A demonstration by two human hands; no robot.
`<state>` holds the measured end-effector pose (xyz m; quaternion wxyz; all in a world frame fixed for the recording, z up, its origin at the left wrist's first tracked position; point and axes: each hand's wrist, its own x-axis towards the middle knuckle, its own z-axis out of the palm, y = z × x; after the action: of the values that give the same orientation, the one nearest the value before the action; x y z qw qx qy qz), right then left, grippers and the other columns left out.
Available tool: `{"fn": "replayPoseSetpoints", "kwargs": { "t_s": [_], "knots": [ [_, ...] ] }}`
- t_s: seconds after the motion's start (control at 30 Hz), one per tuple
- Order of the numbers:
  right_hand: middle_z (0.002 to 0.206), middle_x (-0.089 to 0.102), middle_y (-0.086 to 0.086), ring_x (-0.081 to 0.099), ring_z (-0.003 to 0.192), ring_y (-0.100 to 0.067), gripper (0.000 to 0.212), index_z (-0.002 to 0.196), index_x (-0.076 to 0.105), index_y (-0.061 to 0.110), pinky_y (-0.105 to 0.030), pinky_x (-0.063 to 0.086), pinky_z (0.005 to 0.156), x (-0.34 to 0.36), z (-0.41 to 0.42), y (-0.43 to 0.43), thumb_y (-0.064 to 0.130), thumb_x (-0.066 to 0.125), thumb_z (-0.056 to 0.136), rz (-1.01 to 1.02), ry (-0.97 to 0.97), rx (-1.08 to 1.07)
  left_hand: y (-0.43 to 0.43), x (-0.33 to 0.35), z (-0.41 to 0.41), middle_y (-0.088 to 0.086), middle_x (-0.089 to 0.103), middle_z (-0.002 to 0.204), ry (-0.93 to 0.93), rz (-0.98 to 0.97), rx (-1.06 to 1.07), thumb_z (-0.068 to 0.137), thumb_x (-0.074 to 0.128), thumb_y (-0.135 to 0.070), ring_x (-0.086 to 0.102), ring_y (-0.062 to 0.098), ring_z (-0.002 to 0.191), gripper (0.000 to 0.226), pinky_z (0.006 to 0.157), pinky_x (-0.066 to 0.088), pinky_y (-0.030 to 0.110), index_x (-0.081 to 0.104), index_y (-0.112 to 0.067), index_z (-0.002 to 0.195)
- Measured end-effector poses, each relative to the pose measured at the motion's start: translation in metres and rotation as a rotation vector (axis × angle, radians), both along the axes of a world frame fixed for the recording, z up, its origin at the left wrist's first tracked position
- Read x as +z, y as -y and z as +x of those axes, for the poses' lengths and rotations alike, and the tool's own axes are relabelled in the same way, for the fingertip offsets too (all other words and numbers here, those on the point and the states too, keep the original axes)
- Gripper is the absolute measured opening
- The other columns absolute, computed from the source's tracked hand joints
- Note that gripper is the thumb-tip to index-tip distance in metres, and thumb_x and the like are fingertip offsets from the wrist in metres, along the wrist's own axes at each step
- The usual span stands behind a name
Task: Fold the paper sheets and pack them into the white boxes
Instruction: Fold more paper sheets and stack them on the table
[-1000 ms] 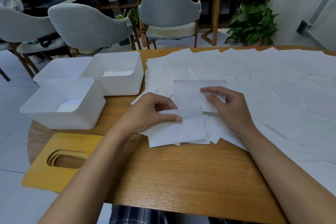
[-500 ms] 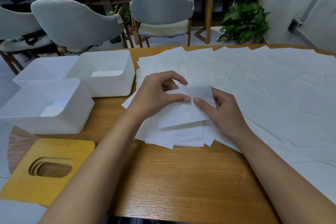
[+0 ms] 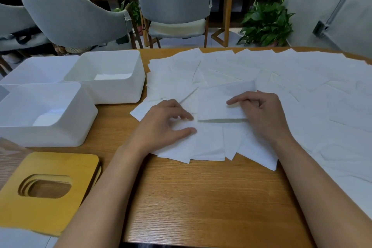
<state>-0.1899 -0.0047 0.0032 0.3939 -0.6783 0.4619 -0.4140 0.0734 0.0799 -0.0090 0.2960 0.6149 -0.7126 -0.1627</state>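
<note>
Several white paper sheets lie spread over the wooden table. My right hand pinches a folded sheet by its right side, index finger on top, and the sheet hovers just above the pile, casting a shadow below it. My left hand rests on the sheets left of it, fingers relaxed and holding nothing. Three white boxes stand at the left: the near box and the middle box each hold folded paper; the far-left box is partly hidden.
A stack of yellow wooden lids with oval cut-outs lies at the table's near left corner. Grey chairs, a second wooden table and a potted plant stand beyond the far edge. Bare wood shows in front of me.
My hands have parted. The right hand drew the folded sheet to the right and keeps it; the left hand let go of it and settled on the pile.
</note>
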Motion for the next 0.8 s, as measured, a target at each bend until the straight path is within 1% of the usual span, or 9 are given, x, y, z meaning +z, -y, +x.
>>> {"fn": "replayPoseSetpoints", "kwargs": {
  "t_s": [0.13,0.23,0.33,0.5,0.57,0.63,0.67,0.73,0.8],
  "knots": [
    [0.081,0.073,0.029,0.061,0.073,0.013,0.035,0.095,0.084,0.023,-0.014,0.037,0.071,0.0,0.0,-0.001,0.003,0.056,0.101,0.074,0.017,0.044,-0.002,-0.003,-0.005,-0.019,0.064,0.102,-0.017,0.006,-0.025,0.081,0.084,-0.054,0.061,0.003,0.105,0.03,0.092,0.052,0.03,0.079,-0.04,0.107],
    [0.11,0.077,0.022,0.065,0.109,0.009,0.033,0.108,0.082,0.026,-0.018,0.048,0.096,0.001,0.003,-0.003,0.005,0.058,0.103,0.075,0.057,0.034,0.001,-0.001,-0.005,-0.016,0.066,0.094,-0.017,0.04,-0.022,0.08,0.085,-0.052,0.062,0.004,0.097,0.029,0.089,0.053,0.034,0.079,-0.038,0.105],
    [0.119,0.076,0.02,0.062,0.12,0.005,0.033,0.112,0.081,0.027,-0.02,0.046,0.107,0.001,0.004,-0.004,0.006,0.058,0.104,0.053,0.086,0.04,0.002,0.003,-0.009,-0.013,0.067,0.089,-0.041,0.061,-0.046,0.082,0.088,-0.041,0.062,0.008,0.093,0.02,0.089,0.052,0.037,0.08,-0.033,0.099],
    [0.119,0.075,0.02,0.061,0.121,0.006,0.03,0.114,0.08,0.028,-0.018,0.046,0.105,0.0,0.005,-0.004,0.007,0.062,0.101,0.034,0.091,0.072,-0.002,0.008,-0.014,-0.014,0.068,0.104,-0.121,0.074,-0.085,0.084,0.087,-0.032,0.063,0.008,0.106,0.012,0.097,0.05,0.033,0.076,-0.033,0.089],
    [0.117,0.076,0.02,0.062,0.119,0.007,0.022,0.112,0.08,0.027,-0.011,0.044,0.102,0.003,0.006,-0.005,0.015,0.065,0.102,0.01,0.084,0.087,-0.004,0.016,-0.018,-0.016,0.073,0.103,-0.186,0.04,-0.102,0.086,0.086,-0.029,0.066,0.006,0.108,0.01,0.1,0.047,0.024,0.076,-0.03,0.09],
    [0.115,0.077,0.019,0.063,0.116,0.008,0.019,0.11,0.081,0.024,-0.005,0.043,0.096,0.006,0.007,-0.008,0.028,0.064,0.103,0.013,0.107,0.126,-0.002,0.026,-0.023,-0.018,0.076,0.098,-0.261,0.025,-0.085,0.087,0.085,-0.03,0.068,0.001,0.104,0.009,0.097,0.044,0.014,0.078,-0.028,0.092],
    [0.114,0.077,0.017,0.065,0.115,0.005,0.025,0.109,0.081,0.022,-0.007,0.045,0.095,0.007,0.007,-0.009,0.037,0.061,0.103,0.04,0.15,0.159,0.001,0.031,-0.024,-0.019,0.076,0.095,-0.294,0.021,-0.073,0.087,0.085,-0.03,0.069,0.0,0.101,0.009,0.093,0.046,0.012,0.078,-0.028,0.092],
    [0.107,0.08,0.002,0.073,0.106,-0.012,0.043,0.107,0.082,0.016,-0.02,0.054,0.09,0.009,0.006,-0.013,0.05,0.058,0.099,0.122,0.227,0.228,0.01,0.038,-0.027,-0.019,0.076,0.092,-0.323,-0.005,-0.064,0.085,0.086,-0.031,0.069,0.002,0.094,0.011,0.085,0.05,0.014,0.078,-0.029,0.092],
    [0.09,0.078,-0.006,0.073,0.086,-0.021,0.038,0.093,0.082,0.016,-0.025,0.052,0.077,0.01,0.007,-0.015,0.05,0.066,0.098,0.086,0.208,0.249,0.02,0.043,-0.03,-0.016,0.076,0.091,-0.323,-0.036,-0.064,0.082,0.088,-0.032,0.07,0.006,0.09,0.017,0.08,0.054,0.021,0.078,-0.029,0.095]
  ]
}}
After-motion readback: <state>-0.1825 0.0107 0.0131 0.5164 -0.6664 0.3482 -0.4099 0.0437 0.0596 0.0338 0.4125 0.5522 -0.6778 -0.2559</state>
